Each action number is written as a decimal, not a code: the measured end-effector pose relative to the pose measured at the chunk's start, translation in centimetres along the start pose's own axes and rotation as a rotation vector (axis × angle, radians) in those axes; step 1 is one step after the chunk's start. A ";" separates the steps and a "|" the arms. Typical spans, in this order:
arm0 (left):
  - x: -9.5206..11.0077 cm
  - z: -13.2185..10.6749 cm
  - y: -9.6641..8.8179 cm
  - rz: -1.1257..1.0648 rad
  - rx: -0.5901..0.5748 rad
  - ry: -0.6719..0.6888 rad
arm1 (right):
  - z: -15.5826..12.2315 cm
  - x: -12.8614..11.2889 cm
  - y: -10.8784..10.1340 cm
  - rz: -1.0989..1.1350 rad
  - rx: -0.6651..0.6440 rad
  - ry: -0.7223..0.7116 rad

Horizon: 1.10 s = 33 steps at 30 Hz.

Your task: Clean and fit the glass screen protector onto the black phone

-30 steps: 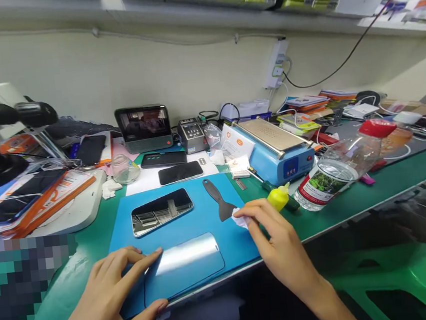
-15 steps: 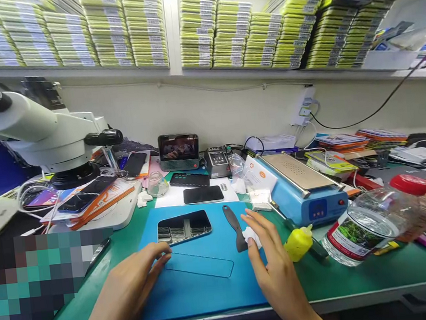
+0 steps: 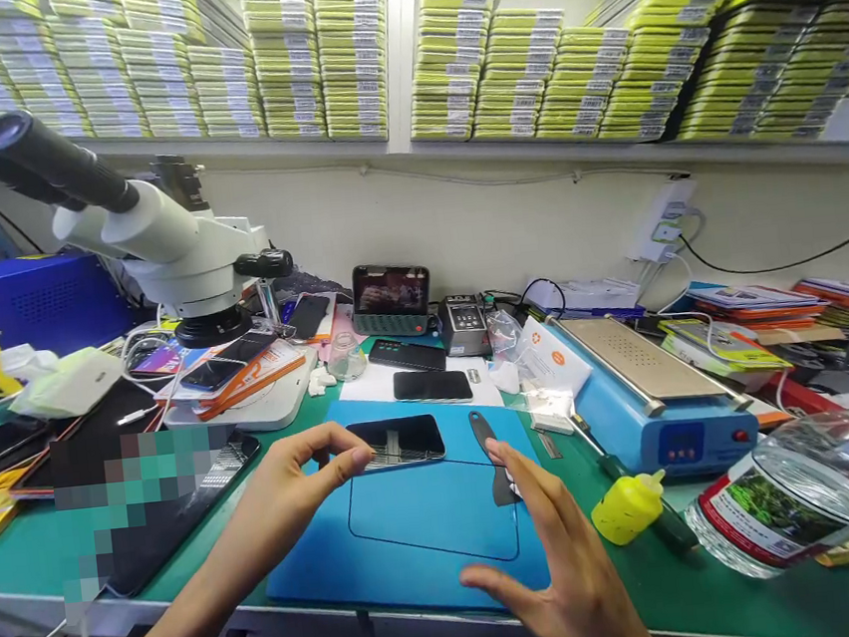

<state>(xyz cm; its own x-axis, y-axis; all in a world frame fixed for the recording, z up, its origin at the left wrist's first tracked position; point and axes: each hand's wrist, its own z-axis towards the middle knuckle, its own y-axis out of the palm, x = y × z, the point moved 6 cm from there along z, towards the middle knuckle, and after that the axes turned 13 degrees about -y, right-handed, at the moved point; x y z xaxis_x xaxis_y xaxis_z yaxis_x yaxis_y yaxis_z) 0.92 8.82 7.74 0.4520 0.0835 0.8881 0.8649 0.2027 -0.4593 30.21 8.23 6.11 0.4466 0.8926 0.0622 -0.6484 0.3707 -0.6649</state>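
Observation:
My left hand (image 3: 326, 468) pinches the upper left corner of a thin, clear, phone-shaped glass panel (image 3: 434, 515) with a fine black border. The panel hangs tilted over a blue mat (image 3: 328, 568). My right hand (image 3: 560, 556) is open beside the panel's right end, thumb and fingers spread. Whether its fingertips touch the edge is unclear. Behind the panel lies a phone (image 3: 398, 441) with a dark, reflective screen. A dark grey spatula (image 3: 485, 438) lies at the mat's right, partly covered by my right fingers.
A yellow squeeze bottle (image 3: 629, 509), a large clear bottle (image 3: 780, 505) and a blue heating plate machine (image 3: 660, 426) stand at right. A microscope (image 3: 187, 271) is at left, near a dark tablet-like panel (image 3: 187, 502). Another phone (image 3: 431, 386) lies behind the mat.
My left hand has raised its end of the panel, which now appears larger and nearer. My right hand has spread its thumb wider. The camera view has shifted left.

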 end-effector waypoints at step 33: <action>-3.9 -1.6 3.0 -0.204 -0.313 0.099 | 0.0 2.9 2.2 0.404 -0.004 0.221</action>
<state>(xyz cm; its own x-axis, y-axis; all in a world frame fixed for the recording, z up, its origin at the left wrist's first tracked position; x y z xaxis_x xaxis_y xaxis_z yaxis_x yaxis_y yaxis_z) 2.05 7.48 2.85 0.2691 -0.0254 0.9628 0.9572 -0.1036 -0.2703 30.03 11.63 4.82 0.2793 0.8892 -0.3623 -0.7955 0.0030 -0.6059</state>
